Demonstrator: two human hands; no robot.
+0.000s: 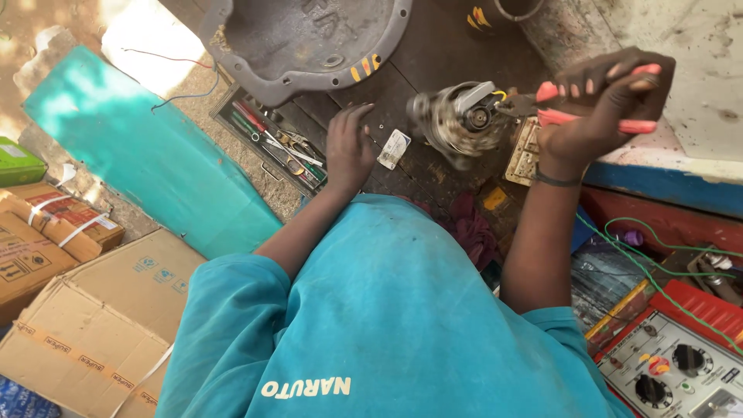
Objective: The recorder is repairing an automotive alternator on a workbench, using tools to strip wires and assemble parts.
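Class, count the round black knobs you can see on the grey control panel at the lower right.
2. One round black knob sits on the grey control panel near its upper right; the other lies below and left. The frame edge may hide more.

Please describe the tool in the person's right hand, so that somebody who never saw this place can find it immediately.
Start at the dark wooden workbench and find the round metal motor in its middle. Beside it, the right hand grips pliers whose tip points at the motor. Their red-pink handles set them apart from the grey metal around.
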